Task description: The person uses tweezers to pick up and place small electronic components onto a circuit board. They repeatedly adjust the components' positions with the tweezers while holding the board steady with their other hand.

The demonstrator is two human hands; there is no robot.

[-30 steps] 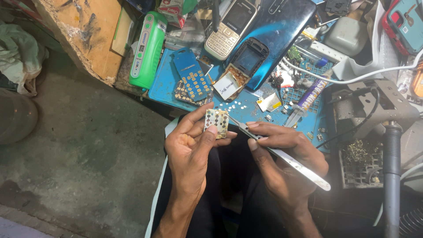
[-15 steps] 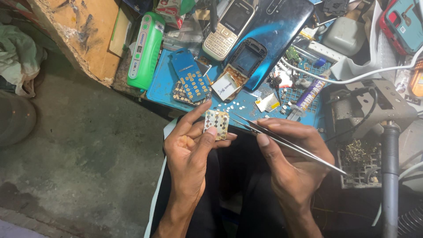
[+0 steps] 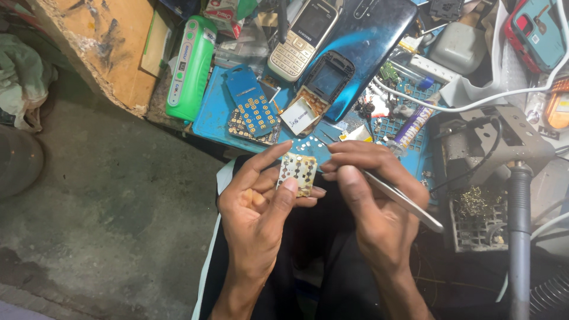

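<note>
Head view: keypad board (image 3: pixel 298 172) between left fingers (image 3: pixel 288 188)

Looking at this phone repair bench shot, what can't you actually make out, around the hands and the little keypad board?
Head view only:
- Tweezers: the tips are hidden behind the right hand fingers, so contact with the keypad board cannot be told.
- Keypad board: its lower edge is covered by the left hand thumb.
- Tiny white bits on the blue mat: too small to identify.
- Teal phone case: cut off by the top-right edge.

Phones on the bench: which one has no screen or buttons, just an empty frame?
The black phone frame, lying between the silver keypad phone, which keeps its screen and buttons, and the glossy blue slab phone.
</note>
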